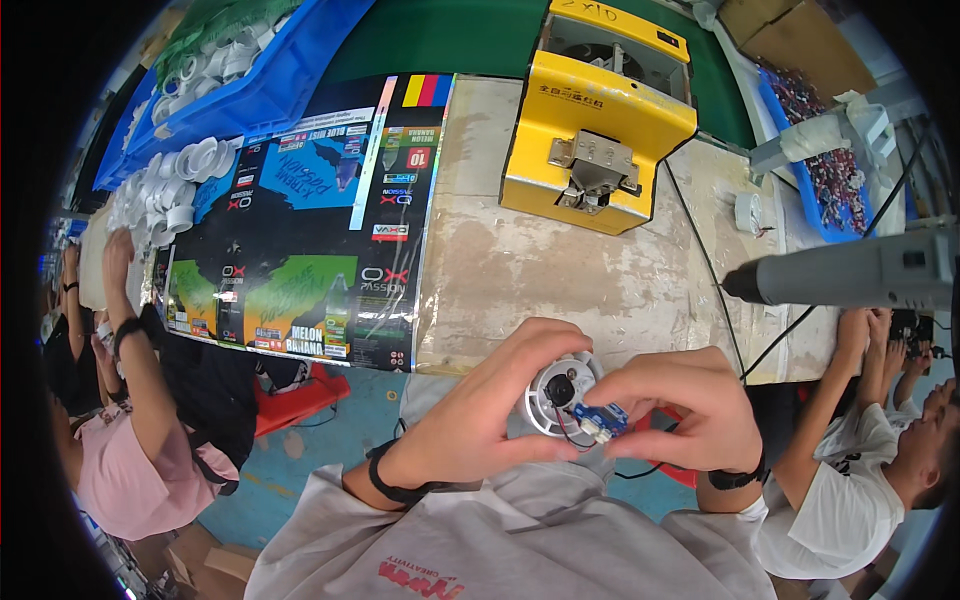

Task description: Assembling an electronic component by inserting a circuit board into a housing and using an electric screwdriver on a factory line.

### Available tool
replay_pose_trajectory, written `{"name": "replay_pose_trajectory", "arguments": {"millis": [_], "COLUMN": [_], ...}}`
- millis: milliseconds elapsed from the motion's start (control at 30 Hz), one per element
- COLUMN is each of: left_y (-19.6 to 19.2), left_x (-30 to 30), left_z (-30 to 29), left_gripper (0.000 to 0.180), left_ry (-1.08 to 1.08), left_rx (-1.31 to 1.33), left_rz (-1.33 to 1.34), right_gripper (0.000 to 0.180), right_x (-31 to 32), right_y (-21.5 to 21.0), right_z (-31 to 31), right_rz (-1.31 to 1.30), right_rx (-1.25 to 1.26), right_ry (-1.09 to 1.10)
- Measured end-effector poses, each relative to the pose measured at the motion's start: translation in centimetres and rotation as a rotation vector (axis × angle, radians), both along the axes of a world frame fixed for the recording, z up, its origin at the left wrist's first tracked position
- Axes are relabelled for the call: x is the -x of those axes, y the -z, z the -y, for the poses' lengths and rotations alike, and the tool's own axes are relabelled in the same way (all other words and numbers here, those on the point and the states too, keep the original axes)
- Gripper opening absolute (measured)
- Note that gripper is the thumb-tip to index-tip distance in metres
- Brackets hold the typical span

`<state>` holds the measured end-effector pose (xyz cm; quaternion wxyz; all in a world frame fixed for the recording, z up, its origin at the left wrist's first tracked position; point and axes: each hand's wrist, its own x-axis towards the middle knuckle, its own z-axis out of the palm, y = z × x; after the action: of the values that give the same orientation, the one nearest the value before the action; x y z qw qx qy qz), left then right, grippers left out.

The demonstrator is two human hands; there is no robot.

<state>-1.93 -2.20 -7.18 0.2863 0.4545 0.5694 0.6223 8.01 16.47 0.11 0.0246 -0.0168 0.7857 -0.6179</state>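
Observation:
My left hand (500,405) is wrapped round a round white plastic housing (541,392) with a black round part in its middle. A small blue circuit board (603,421) is pinched between the thumb and fingers of my right hand (690,405), right beside the housing. Thin dark and red wires run between the board and the housing. Both hands are held close together in front of my shirt, just off the table's near edge.
A yellow machine (605,120) stands on the worn table (500,270). White rings (165,195) lie piled by a blue bin (225,115) at left. A grey electric screwdriver (850,272) and a blue tray of small parts (835,180) are at right. Co-workers sit on both sides.

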Motion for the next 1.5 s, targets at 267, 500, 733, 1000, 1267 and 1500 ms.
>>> {"name": "replay_pose_trajectory", "arguments": {"millis": [267,500,733,1000,1267,1500], "left_y": [0.0,0.2,0.2,0.5,0.2,0.1], "left_x": [-0.9,-0.8,-1.0,-1.2,-1.7,-2.5], "left_z": [-0.2,-0.1,-0.1,-0.3,-0.7,-0.6], "left_gripper": [0.080,0.082,0.077,0.080,0.073,0.073], "left_ry": [-0.043,0.032,-0.064,-0.081,-0.062,-0.039], "left_rx": [-0.045,-0.100,-0.085,-0.002,-0.081,-0.047], "left_rz": [0.031,0.152,0.211,0.059,0.058,0.119], "right_gripper": [0.025,0.028,0.031,0.024,0.022,0.029], "right_x": [-0.5,-0.8,-1.1,-0.9,0.4,0.1], "right_y": [0.4,0.6,1.3,0.9,0.7,1.5], "right_z": [-0.3,-0.4,1.1,1.7,0.9,1.4], "right_rz": [-0.147,-0.162,-0.418,-0.193,-0.422,-0.452], "right_rx": [-0.304,-0.004,-0.587,-0.301,-0.300,-0.434], "right_ry": [-0.061,-0.143,-0.036,0.179,-0.010,-0.041]}}
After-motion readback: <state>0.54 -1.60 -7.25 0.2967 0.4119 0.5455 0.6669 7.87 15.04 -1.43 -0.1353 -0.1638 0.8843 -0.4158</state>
